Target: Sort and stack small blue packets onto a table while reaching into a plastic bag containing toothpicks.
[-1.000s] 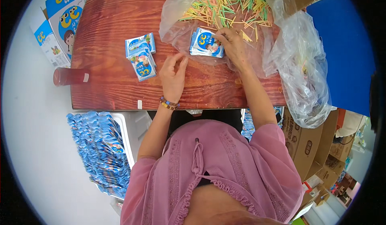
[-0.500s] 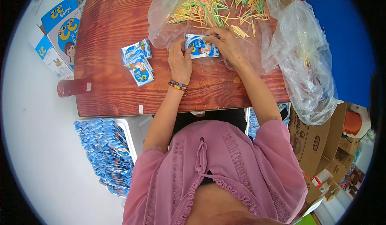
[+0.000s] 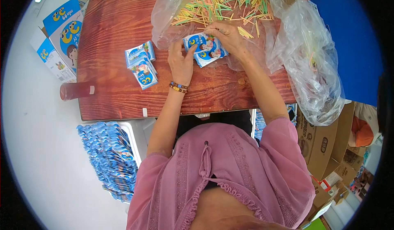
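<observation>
My left hand (image 3: pixel 180 62) and my right hand (image 3: pixel 228 38) both grip a small blue-and-white packet (image 3: pixel 196 42) printed with a cartoon child. The left fingers pinch its left end, the right thumb and fingers its upper right corner. A second packet (image 3: pixel 211 57) of the same kind shows below it, partly covered; whether a hand also holds that one I cannot tell. Further left on the wooden table, a small stack of like packets (image 3: pixel 143 69) lies apart from my hands. Just beyond my right hand, thin pastel candy sticks (image 3: pixel 225 4) are heaped on clear plastic.
A crumpled clear plastic bag (image 3: pixel 308 61) hangs over the table's right edge beside a blue panel (image 3: pixel 349 33). Printed boxes (image 3: pixel 65 35) and a reddish cylindrical container (image 3: pixel 76 90) stand at the left edge. Piled blue packets (image 3: pixel 108 158) sit lower left, cardboard cartons (image 3: pixel 324 143) lower right.
The packet in my hands has shifted slightly left and up, and a second packet now shows beneath it. My left hand has moved a little left.
</observation>
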Tool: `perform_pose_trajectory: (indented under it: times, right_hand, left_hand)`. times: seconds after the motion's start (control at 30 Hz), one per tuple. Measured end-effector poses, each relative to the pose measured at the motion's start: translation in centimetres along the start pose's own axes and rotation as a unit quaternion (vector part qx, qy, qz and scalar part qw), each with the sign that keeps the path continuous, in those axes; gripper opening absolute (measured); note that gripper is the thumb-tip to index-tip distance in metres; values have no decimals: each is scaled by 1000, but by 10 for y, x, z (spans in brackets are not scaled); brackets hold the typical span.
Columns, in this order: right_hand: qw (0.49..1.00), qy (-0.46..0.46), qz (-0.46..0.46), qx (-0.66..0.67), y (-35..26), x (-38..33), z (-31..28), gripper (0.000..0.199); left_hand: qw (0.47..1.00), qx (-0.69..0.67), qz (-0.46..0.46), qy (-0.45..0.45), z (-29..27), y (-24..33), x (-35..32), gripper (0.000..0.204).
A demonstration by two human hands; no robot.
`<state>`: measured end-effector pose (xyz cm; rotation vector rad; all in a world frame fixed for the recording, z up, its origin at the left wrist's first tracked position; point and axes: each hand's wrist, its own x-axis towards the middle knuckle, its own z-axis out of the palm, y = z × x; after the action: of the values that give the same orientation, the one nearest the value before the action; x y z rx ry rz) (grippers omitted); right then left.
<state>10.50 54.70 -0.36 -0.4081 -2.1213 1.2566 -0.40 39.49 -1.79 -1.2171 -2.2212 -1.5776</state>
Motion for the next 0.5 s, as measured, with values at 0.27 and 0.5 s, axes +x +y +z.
perform_pose_trajectory:
  times: [0.27, 0.5]
  right_hand:
    - [970, -69, 169, 163, -16, -6, -1, 15]
    - [961, -72, 188, 191, -25, -16, 3, 16]
  left_hand:
    - [953, -253, -156, -60, -9, -2, 2, 11]
    - [830, -475, -290, -37, -17, 21, -1, 11]
